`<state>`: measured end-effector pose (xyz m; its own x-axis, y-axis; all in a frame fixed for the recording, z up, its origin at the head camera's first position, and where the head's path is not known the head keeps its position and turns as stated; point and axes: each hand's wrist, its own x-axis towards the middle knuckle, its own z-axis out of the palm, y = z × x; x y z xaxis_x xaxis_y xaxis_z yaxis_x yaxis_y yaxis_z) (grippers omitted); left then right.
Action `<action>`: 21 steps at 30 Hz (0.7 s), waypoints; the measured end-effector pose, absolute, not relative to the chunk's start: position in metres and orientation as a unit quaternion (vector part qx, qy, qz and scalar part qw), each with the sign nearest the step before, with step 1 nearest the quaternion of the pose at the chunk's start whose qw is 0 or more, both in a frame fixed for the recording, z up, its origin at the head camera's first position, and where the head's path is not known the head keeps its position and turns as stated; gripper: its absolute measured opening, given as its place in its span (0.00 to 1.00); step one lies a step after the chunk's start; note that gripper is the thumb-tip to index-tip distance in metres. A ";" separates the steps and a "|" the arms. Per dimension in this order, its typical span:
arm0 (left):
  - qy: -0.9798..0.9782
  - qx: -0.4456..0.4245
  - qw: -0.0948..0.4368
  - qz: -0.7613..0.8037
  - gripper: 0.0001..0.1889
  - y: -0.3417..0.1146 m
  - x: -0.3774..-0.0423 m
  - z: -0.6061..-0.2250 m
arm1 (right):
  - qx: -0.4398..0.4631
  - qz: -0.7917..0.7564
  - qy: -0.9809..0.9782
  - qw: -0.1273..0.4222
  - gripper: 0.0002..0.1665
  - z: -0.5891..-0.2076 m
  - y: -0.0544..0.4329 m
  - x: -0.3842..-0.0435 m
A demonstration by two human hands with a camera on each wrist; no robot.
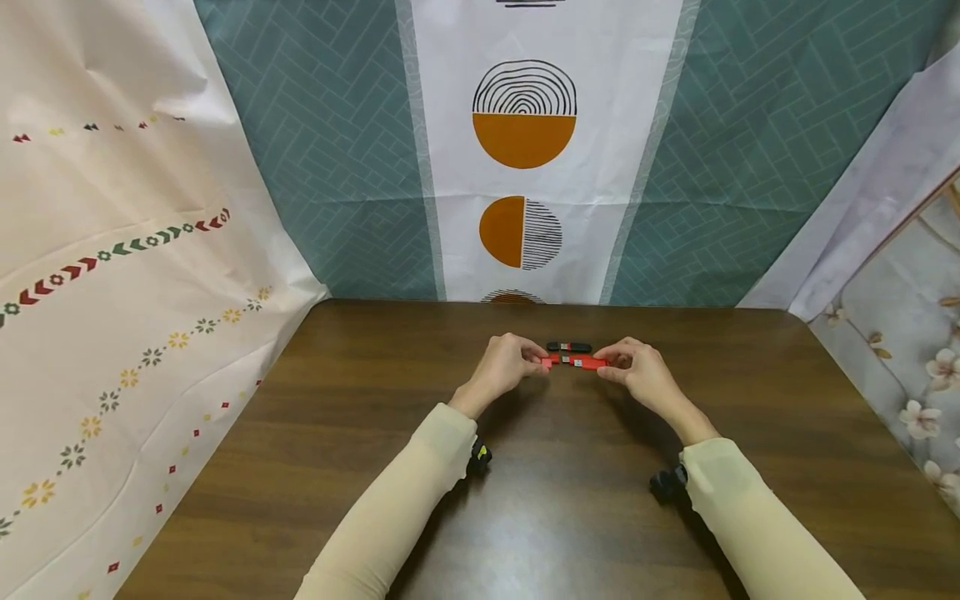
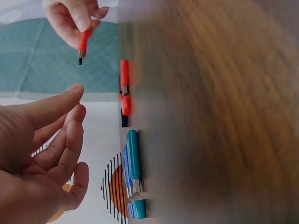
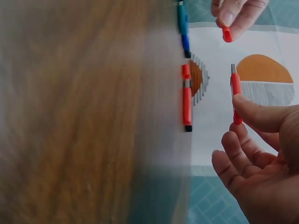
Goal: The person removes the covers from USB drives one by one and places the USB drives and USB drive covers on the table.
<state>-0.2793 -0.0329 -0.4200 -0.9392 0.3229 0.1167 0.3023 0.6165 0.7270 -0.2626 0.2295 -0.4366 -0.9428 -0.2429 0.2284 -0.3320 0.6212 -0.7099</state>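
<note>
My left hand (image 1: pixel 508 363) pinches a small red cap (image 3: pixel 227 34) between thumb and fingertips; its own fingers hide the cap in the left wrist view. Facing it across a short gap, my right hand (image 1: pixel 641 375) pinches a red USB stick (image 3: pixel 236 88) by its rear end. The stick's bare metal plug (image 3: pixel 233 68) points toward the cap, and the two are apart. Both hands are above the table. Below, another red USB stick (image 2: pixel 124 73) lies with its plug toward a red cap (image 2: pixel 126 106). A black stick (image 1: pixel 568 347) lies near them, partly red in its middle.
On the table (image 1: pixel 525 517) lie a teal USB stick (image 2: pixel 133 151), a teal cap (image 2: pixel 139 209) and a blue stick (image 2: pixel 126 170) beside them. A patterned cloth (image 1: pixel 360 167) hangs behind the table's far edge, and a cream cloth (image 1: pixel 135 292) hangs at the left.
</note>
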 end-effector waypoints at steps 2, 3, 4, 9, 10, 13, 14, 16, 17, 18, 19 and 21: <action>0.904 0.172 0.011 0.391 0.08 -0.030 -0.282 -0.421 | 0.162 0.402 -0.900 0.048 0.13 -0.438 0.231 -0.267; 0.906 0.171 0.011 0.387 0.08 -0.029 -0.283 -0.422 | 0.163 0.402 -0.900 0.043 0.13 -0.439 0.231 -0.270; 0.908 0.170 0.011 0.383 0.08 -0.027 -0.284 -0.422 | 0.163 0.403 -0.900 0.039 0.13 -0.440 0.231 -0.272; 0.920 0.171 0.017 0.353 0.08 -0.021 -0.288 -0.425 | 0.152 0.403 -0.902 0.015 0.13 -0.444 0.229 -0.280; 0.924 0.173 0.015 0.340 0.08 -0.020 -0.289 -0.426 | 0.151 0.400 -0.904 0.013 0.13 -0.446 0.228 -0.281; 0.939 0.176 0.007 0.295 0.09 -0.016 -0.291 -0.428 | 0.149 0.393 -0.907 0.004 0.12 -0.448 0.225 -0.285; 0.943 0.177 0.003 0.281 0.09 -0.015 -0.292 -0.428 | 0.150 0.390 -0.908 0.002 0.12 -0.448 0.223 -0.286; 0.950 0.176 -0.004 0.259 0.09 -0.012 -0.293 -0.430 | 0.154 0.384 -0.910 -0.004 0.11 -0.447 0.220 -0.287; 0.951 0.176 -0.003 0.255 0.09 -0.011 -0.294 -0.430 | 0.155 0.379 -0.912 -0.007 0.11 -0.447 0.219 -0.288; 0.951 0.176 -0.003 0.253 0.09 -0.009 -0.294 -0.430 | 0.157 0.373 -0.914 -0.010 0.11 -0.446 0.218 -0.289; 0.951 0.176 -0.002 0.253 0.09 -0.008 -0.295 -0.431 | 0.157 0.367 -0.917 -0.011 0.11 -0.446 0.216 -0.289; 0.951 0.177 0.005 0.253 0.09 -0.006 -0.295 -0.430 | 0.158 0.354 -0.922 -0.013 0.11 -0.444 0.215 -0.291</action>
<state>-0.2951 -0.0056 -0.4301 -0.9370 0.3398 0.0808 0.3350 0.8089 0.4832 -0.2906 0.2146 -0.4444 -0.9499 -0.2996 0.0884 -0.2817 0.6992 -0.6571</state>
